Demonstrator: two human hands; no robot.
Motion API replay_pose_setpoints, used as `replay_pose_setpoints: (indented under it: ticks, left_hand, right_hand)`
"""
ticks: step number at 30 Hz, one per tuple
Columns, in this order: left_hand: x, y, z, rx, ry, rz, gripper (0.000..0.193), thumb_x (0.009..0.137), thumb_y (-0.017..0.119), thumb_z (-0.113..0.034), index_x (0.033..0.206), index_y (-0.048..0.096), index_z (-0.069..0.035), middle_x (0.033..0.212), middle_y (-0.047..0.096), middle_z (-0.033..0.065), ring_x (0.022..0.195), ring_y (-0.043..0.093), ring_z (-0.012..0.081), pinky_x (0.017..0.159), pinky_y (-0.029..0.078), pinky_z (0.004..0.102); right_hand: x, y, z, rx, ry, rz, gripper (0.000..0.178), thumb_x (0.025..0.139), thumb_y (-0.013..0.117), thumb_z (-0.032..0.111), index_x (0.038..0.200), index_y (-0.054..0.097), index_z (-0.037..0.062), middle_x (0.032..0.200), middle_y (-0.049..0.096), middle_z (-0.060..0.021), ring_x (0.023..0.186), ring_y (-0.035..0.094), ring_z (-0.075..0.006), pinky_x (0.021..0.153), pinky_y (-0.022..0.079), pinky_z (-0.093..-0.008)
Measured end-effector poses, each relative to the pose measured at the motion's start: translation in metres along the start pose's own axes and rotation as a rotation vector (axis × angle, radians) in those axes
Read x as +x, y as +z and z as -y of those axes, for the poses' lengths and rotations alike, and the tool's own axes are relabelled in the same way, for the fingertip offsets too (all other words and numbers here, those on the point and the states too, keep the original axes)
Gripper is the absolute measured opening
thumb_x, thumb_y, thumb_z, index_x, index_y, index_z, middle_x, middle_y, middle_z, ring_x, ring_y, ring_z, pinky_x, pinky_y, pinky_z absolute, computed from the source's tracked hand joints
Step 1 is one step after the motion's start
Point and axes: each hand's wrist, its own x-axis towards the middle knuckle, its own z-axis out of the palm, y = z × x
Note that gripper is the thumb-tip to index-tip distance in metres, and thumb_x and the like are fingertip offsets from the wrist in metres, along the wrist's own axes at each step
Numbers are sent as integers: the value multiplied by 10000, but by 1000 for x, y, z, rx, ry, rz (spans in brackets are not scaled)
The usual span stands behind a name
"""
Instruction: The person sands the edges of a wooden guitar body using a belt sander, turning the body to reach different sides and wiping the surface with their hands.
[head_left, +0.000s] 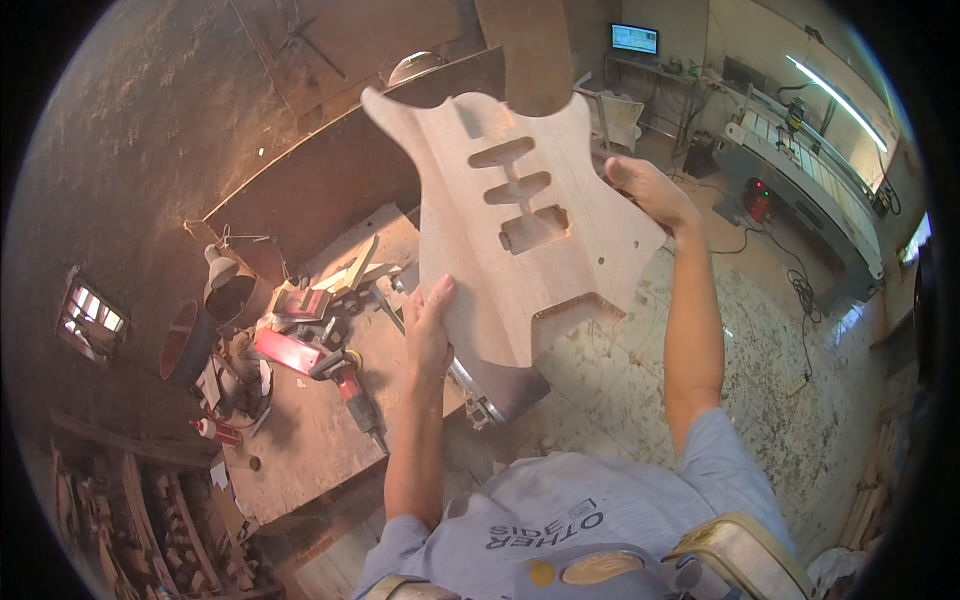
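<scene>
An unpainted, pale wooden electric guitar body [470, 235] is held up in front of me, tilted, its face toward me. Two oblong pickup slots and a larger squarish cavity are cut through its middle, and a notch is cut into its lower edge. My left hand [430, 325] grips the left edge, thumb on the face and the other fingers mostly hidden. On the opposite edge, near the upper right curve, my right hand [655, 195] is closed, with its fingertips partly behind the wood.
Left and below stands a wooden workbench [310, 460] with a red power tool [352, 395], a red block [288, 348], a lamp [222, 270] and wood scraps. A large grey machine [810, 200] stands at the right, its black cable [800, 285] on the floor. A monitor [634, 39] glows behind.
</scene>
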Motion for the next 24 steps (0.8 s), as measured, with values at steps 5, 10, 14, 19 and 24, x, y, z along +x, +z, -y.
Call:
replay_pose_setpoints:
  ticks: [5,10,14,19,24]
  left_hand:
    - [-11,13,-32,156,171,-47,416,1024,668,-305,1212,670,65,1012,728,80,859,681,124,772,546,291]
    - [-40,70,-66,746,232,23,443,1025,658,-359,1215,704,38,841,746,117,680,698,166,656,558,336]
    - [-77,129,-83,849,432,451,632,1018,621,-450,1431,591,28,1110,744,285,914,769,406,808,598,446]
    - [-80,163,-33,728,452,778,671,1002,640,-447,1500,535,-8,1486,552,283,1275,630,422,1093,500,452]
    - [-67,144,-29,698,307,780,578,989,682,-411,1389,632,5,1386,644,265,1166,697,415,995,559,431]
  right_hand:
    - [-12,23,-30,94,-16,-183,880,998,408,787,1120,744,-17,1002,704,-70,943,598,-145,928,466,-297]
    - [13,73,-37,206,40,-495,801,1032,432,728,1038,757,-4,952,685,-64,883,595,-137,813,492,-293]
    - [-1,130,6,999,377,-356,419,1021,642,403,1084,649,-11,856,655,-106,807,635,-183,732,545,-336]
    - [20,114,-104,1439,-201,774,337,1048,601,327,1149,586,6,911,575,-69,906,598,-221,918,504,-415]
    - [7,113,-98,1488,-380,849,310,1068,562,337,1130,555,33,925,530,-45,953,562,-210,954,466,-424]
